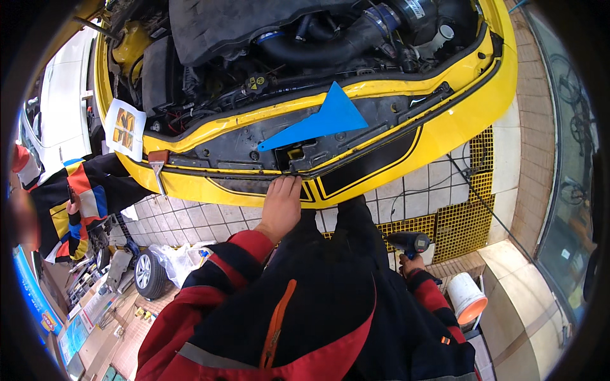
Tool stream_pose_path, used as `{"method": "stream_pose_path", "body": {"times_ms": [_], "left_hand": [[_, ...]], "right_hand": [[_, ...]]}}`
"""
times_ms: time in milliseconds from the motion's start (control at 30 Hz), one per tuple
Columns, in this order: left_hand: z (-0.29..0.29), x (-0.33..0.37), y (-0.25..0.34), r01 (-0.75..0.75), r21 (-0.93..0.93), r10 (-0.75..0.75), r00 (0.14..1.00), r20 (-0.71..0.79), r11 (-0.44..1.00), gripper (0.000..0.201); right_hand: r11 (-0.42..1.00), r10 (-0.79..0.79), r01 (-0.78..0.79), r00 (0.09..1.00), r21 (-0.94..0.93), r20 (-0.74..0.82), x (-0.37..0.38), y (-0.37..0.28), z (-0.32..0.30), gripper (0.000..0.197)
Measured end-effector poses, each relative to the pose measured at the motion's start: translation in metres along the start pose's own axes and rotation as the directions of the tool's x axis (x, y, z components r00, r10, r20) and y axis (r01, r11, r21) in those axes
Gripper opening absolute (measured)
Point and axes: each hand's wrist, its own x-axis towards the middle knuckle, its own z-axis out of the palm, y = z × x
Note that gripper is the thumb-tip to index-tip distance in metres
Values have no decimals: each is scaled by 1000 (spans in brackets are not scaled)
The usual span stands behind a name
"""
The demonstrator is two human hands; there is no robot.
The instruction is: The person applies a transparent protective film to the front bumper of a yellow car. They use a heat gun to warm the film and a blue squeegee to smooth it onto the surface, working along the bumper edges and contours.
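My left hand [282, 207] lies on the front edge of the yellow car nose [387, 171], fingers side by side over a black stripe [244, 185]; the thumb is hidden. Low at my right side, my right hand [412, 263] is closed around the grip of a dark heat gun [406, 241]. A blue triangular squeegee [327, 120] lies across the dark panel behind the front edge. To its left rests a scraper [158, 170] with a brown head and a metal part. A second black panel [368, 164] with a thin outline is right of my left hand.
A white paper with a yellow pattern [125, 130] lies on the car's left corner. The engine bay [254, 57] is exposed. Another person in a colourful jacket [82, 197] stands at left near a wheel [150, 274]. A white bucket [467, 297] and a cable [489, 206] are at right.
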Motion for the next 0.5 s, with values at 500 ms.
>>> {"method": "stream_pose_path", "body": {"times_ms": [500], "left_hand": [[-3, 52, -12, 226, -38, -219, 968, 124, 973, 33]], "right_hand": [[983, -96, 123, 977, 136, -188, -25, 75, 84, 31]]}}
